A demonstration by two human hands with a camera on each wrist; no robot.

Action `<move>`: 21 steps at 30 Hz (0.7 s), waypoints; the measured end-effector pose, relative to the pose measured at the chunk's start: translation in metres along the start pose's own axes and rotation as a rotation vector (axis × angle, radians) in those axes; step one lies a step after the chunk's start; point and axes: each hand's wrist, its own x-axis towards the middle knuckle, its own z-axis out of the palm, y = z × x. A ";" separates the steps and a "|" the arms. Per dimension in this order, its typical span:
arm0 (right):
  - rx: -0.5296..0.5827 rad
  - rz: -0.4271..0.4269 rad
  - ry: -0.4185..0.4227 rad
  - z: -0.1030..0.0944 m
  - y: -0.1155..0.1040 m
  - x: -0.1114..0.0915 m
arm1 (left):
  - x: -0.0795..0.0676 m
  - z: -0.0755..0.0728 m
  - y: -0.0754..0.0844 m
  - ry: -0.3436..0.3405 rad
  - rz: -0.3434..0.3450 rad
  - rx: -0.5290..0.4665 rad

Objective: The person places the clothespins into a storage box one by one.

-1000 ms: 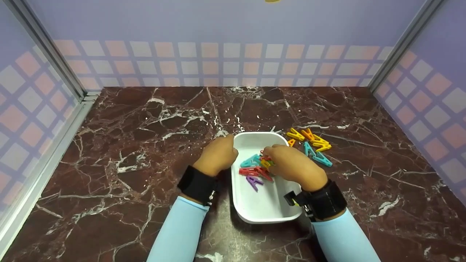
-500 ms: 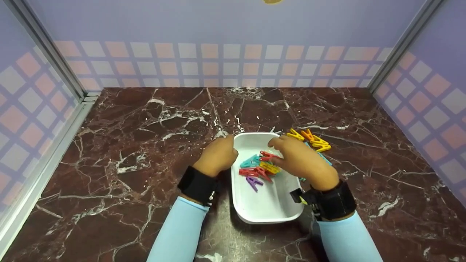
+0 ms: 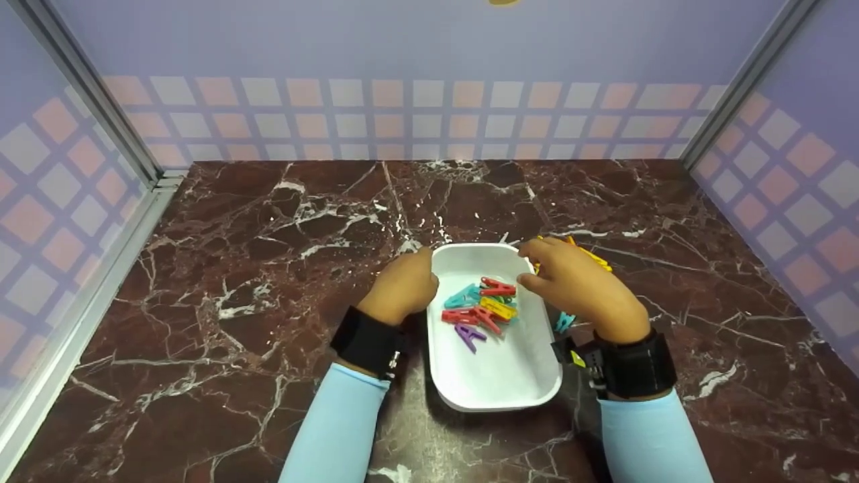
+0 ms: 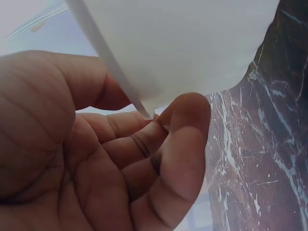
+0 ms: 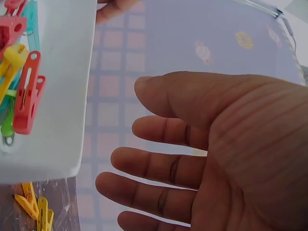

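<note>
A white plastic tub [image 3: 493,386] holds several clothespins: red [image 3: 498,287], teal [image 3: 462,296], yellow [image 3: 498,309] and purple [image 3: 470,337], with a bit of green among them. My left hand [image 3: 401,287] grips the tub's left rim; in the left wrist view, thumb and curled fingers meet around the rim [image 4: 110,67]. Over the right rim hovers my right hand [image 3: 584,288], its fingers spread and slightly bent, with nothing between them in the right wrist view. Beneath and behind that hand lie yellow clothespins [image 3: 596,260] and a teal clothespin [image 3: 565,322], partly hidden.
The tub stands on a dark red marbled tabletop [image 3: 255,268]. A lilac back wall [image 3: 429,114] with pink and white squares closes off the far edge, and side panels [image 3: 47,174] rise at left and right.
My right hand has let go of a red clothespin inside the tub, opened its fingers and moved right, over the rim and the loose clothespins. The left hand has stayed on the rim.
</note>
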 end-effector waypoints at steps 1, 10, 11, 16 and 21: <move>0.010 0.011 -0.002 -0.001 0.001 0.000 | 0.000 0.000 0.000 0.004 -0.002 -0.004; 0.100 0.113 0.024 -0.010 0.025 -0.004 | -0.001 0.004 0.004 0.041 -0.051 -0.016; 0.096 0.137 0.021 -0.011 0.029 -0.006 | -0.001 0.005 0.005 0.046 -0.056 -0.017; 0.107 0.276 -0.066 -0.011 0.048 -0.014 | -0.003 0.008 0.004 0.053 -0.076 -0.045; 0.126 0.343 -0.120 -0.005 0.065 -0.015 | -0.003 0.009 0.000 0.058 -0.058 -0.101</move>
